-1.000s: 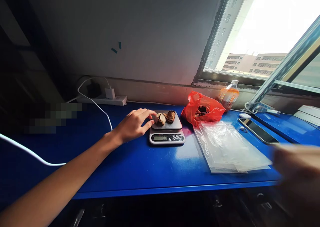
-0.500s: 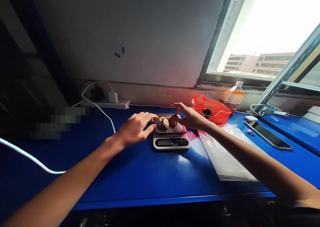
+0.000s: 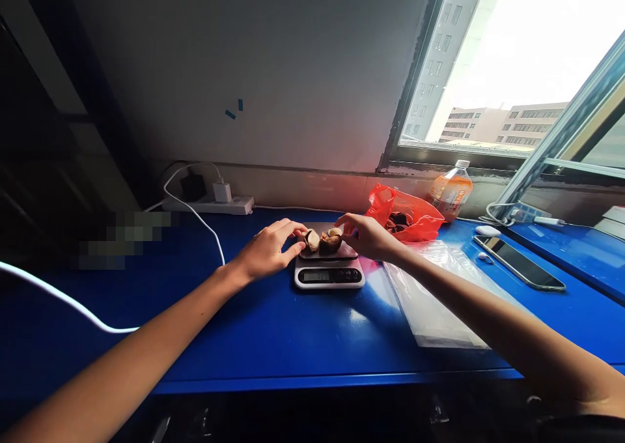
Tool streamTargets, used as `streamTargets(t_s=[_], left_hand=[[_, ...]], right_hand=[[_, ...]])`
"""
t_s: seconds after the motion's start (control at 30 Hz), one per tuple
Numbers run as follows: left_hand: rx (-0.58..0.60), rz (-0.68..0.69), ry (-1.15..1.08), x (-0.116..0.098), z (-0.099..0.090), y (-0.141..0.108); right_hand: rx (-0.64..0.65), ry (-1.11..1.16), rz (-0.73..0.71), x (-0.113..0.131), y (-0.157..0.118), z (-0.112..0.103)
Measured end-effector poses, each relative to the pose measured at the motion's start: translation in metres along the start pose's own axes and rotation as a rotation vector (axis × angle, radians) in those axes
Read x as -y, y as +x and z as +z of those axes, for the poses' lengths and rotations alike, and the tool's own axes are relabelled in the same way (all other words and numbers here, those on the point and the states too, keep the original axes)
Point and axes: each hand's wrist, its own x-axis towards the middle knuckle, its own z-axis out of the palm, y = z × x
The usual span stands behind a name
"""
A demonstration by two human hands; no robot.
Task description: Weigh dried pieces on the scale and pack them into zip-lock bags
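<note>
A small white kitchen scale [image 3: 329,277] stands on the blue table, its dark display facing me. On its plate lie a pale, dark-edged piece [image 3: 312,240] at the left and a brown, rough piece [image 3: 331,240] at the right, with a pale bit behind it; they look like dried mushrooms. My left hand [image 3: 270,249] is at the plate's left side, thumb and fingers apart, fingertips at the pale piece. My right hand [image 3: 367,236] curves in from the right, its fingers apart and its fingertips beside the brown piece. Neither hand visibly grips anything.
Behind my right hand sits an open red plastic bag [image 3: 422,220] with dark pieces inside, near an orange drink bottle [image 3: 452,190]. Clear plastic bags [image 3: 439,306] lie under my right forearm. Farther right is a phone [image 3: 520,262]. A power strip [image 3: 234,204] stands by the wall.
The brown piece at my right fingertips now lies lower on the plate and turned, with a pale bit visible behind it. My right fingers have opened from it. The view has shifted slightly.
</note>
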Motion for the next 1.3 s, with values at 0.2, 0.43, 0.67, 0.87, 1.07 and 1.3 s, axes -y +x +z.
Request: streamTargets(t_s=[0.2,0.43,0.67,0.87,1.07,1.3], left_hand=[[0.01,-0.019,0.007,-0.003,0.005,0.001],[0.011,0.018,0.017,0.0,0.005,-0.002],[0.016,0.035,0.018,-0.007,0.006,-0.005],[0.014,0.058,0.06,-0.009,0.002,-0.005],[-0.037,0.047,0.082,-0.005,-0.001,-0.004],[-0.132,-0.021,0.103,-0.001,-0.012,-0.001]], right_hand=[[0.049,-0.133,-0.143,-0.001,0.0,-0.003],[0.144,-0.118,0.309,0.0,0.03,-0.006],[0.134,-0.114,0.433,-0.002,0.04,0.003],[-0.122,0.116,0.374,-0.003,0.033,-0.016],[-0.185,0.196,0.235,0.01,0.012,-0.04],[-0.148,0.146,0.183,0.011,-0.009,-0.041]])
